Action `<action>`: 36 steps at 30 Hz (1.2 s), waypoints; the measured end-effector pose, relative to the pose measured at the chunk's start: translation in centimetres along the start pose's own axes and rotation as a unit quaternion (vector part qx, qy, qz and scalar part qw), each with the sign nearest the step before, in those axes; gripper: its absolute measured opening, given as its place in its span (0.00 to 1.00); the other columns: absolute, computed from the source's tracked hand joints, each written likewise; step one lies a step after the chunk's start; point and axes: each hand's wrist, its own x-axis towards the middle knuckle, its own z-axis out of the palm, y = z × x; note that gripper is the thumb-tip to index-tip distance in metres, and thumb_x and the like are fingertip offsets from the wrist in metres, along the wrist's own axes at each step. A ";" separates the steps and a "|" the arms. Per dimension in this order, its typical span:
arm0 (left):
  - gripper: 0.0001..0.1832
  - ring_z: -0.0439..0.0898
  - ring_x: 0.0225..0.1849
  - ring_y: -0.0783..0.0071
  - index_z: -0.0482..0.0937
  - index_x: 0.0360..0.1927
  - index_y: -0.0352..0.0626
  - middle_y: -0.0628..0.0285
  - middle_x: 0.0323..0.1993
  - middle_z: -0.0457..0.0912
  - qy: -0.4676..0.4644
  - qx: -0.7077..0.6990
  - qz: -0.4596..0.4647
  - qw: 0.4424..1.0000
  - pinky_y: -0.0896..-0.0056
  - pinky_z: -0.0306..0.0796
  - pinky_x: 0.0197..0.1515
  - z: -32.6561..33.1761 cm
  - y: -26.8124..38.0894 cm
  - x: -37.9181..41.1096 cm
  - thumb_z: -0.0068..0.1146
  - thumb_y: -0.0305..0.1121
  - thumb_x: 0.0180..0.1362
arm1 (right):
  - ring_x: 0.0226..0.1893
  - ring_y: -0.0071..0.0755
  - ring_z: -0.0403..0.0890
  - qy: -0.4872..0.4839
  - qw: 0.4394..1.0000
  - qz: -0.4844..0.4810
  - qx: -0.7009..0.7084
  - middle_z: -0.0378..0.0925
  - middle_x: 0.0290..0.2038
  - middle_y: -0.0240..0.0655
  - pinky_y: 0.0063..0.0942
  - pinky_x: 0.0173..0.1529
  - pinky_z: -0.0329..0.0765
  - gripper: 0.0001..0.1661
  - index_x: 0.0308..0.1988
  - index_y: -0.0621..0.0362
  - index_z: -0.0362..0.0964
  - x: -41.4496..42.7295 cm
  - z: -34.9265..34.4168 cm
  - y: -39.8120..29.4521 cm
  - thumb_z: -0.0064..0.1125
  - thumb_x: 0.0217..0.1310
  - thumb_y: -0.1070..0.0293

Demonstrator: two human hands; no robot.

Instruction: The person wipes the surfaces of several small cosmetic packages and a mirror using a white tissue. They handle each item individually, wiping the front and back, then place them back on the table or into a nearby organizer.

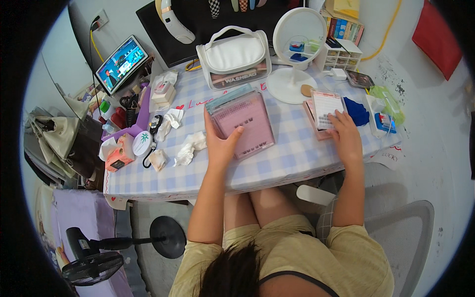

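My left hand grips a stack of flat clear-plastic cases by its left side, thumb across the front. The top one is a pink false-eyelash case with rows of dark lashes; a teal-edged case shows behind it. The stack is tilted above the checked tablecloth. At the right, my right hand has its fingers on the lower right of a white-backed false-eyelash case, with the thumb at its lower edge. That case lies over a pink case. A dark blue cloth lies just beyond this hand.
A round mirror and a white wash bag stand at the back. Crumpled tissues, a tissue pack and a purple organizer occupy the left. A power strip sits right. A floor fan stands lower left.
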 end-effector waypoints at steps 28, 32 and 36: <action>0.67 0.64 0.64 0.59 0.34 0.73 0.44 0.51 0.65 0.59 -0.122 -0.027 0.065 0.990 0.59 0.61 0.65 -0.6 0.1 -1.1 0.74 0.30 0.36 | 0.61 0.49 0.66 0.166 0.914 -0.149 0.339 0.67 0.58 0.45 0.41 0.65 0.63 0.49 0.64 0.56 0.60 -1.5 5.9 -9.5 0.75 0.44 0.61; 0.68 0.64 0.65 0.59 0.31 0.73 0.46 0.52 0.66 0.58 -0.190 -0.046 0.059 0.979 0.60 0.61 0.64 -0.7 0.7 -1.5 0.73 0.30 0.38 | 0.68 0.47 0.55 -0.018 0.807 -0.099 0.582 0.52 0.68 0.47 0.39 0.69 0.55 0.71 0.71 0.56 0.34 0.9 5.2 -10.7 0.78 0.40 0.53; 0.69 0.61 0.67 0.58 0.27 0.73 0.49 0.51 0.68 0.54 -0.226 0.012 0.004 0.974 0.58 0.61 0.65 -1.0 1.9 -2.2 0.73 0.32 0.39 | 0.72 0.47 0.46 -0.090 0.754 -0.117 0.641 0.42 0.72 0.49 0.40 0.70 0.51 0.77 0.72 0.55 0.27 1.2 5.2 -11.4 0.79 0.38 0.54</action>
